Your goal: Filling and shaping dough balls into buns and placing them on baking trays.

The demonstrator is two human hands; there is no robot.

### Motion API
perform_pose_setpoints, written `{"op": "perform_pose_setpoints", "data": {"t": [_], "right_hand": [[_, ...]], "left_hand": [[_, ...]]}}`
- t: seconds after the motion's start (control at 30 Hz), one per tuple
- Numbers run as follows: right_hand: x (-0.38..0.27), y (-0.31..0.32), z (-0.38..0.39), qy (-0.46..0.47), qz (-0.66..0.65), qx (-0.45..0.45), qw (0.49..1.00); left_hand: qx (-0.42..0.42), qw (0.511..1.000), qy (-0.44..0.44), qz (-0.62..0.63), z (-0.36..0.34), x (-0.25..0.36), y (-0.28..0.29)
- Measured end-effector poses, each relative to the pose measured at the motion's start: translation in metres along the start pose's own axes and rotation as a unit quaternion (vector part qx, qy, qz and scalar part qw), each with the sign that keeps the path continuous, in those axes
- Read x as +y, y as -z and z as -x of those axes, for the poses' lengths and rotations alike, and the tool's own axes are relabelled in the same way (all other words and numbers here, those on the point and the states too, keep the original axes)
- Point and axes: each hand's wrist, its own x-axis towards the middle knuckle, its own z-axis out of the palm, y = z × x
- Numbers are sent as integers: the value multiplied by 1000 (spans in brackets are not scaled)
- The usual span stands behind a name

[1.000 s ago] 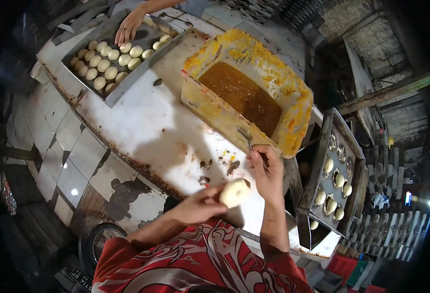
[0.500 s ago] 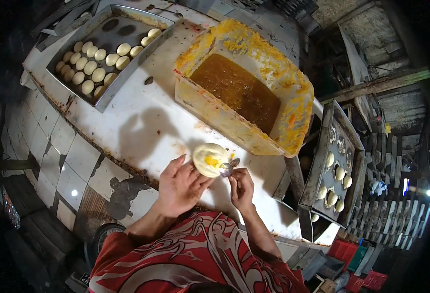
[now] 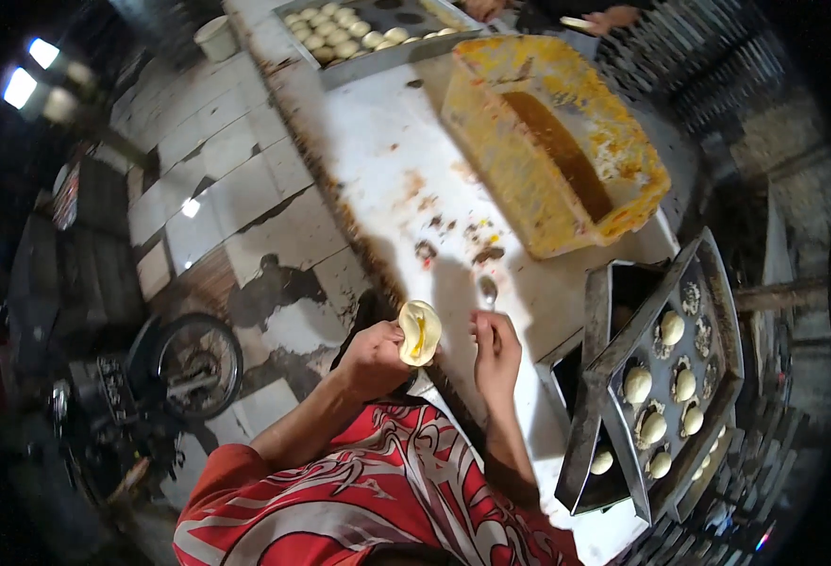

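Note:
My left hand (image 3: 375, 363) is closed on a flat round of pale dough (image 3: 431, 324), its edges curling up around a streak of yellow filling. Between the fingers of my right hand (image 3: 497, 357) is a metal spoon (image 3: 488, 290), its bowl pointing away from me over the white table. The spoon and the dough are apart. Beyond them stands a large plastic tub (image 3: 500, 174), smeared yellow inside, with orange-brown filling at its bottom.
A metal tray (image 3: 340, 71) of dough balls sits at the far end of the table (image 3: 368, 141). To the right, stacked metal trays (image 3: 613, 377) hold several filled-looking balls. Another person's hand (image 3: 613, 17) shows at the top. A motorbike wheel (image 3: 198, 363) is at left.
The dough, open and flat before with the spoon at its filling, is now folded up in my closed left hand. The spoon has drawn away from it. My view has turned.

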Motion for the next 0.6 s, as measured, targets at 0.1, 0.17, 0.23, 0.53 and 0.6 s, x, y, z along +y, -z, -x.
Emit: {"op": "perform_pose_setpoints", "data": {"t": [0.1,0.17,0.23,0.53,0.6], "right_hand": [[-34,-6,5,-83,-115,-313,939],[-54,-15,20,8,-68,-383,921],[-70,-27,46,142,53,-386,910],[-77,-59,167,361,187,-317,857],[-71,-62,194,133,170,-345,914]], "left_hand": [[12,1000,-12,-3,41,-27,-1],[-19,991,-1,131,69,-35,-1],[76,995,-41,57,97,-43,-3],[134,916,-190,-326,212,-74,14],[151,922,-233,-270,235,-98,23]]}}
